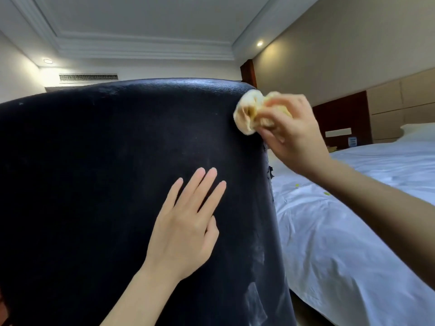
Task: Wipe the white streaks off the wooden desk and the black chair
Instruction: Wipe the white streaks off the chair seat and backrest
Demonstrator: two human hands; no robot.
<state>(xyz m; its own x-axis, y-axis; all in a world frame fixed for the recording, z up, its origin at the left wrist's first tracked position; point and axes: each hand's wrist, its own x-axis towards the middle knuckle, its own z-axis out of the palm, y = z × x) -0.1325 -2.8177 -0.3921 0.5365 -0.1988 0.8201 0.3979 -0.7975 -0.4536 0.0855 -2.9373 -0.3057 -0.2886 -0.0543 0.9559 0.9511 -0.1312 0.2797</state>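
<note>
Black chair back filling left and centre; faint white streaks along lower right edge and near top rim. Left hand spread flat, bracing the back. Right hand pinching a bunched pale cloth against upper right corner. Risk: torn upholstery at right edge likely to snag cloth and tear further. Bed close on right, restricting elbow room. Wooden worktop out of view.

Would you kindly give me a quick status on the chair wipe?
Right hand shut on cloth, at chair back upper right edge. Left hand flat, open on the back. White smears remain lower right. Nothing in the way.
</note>
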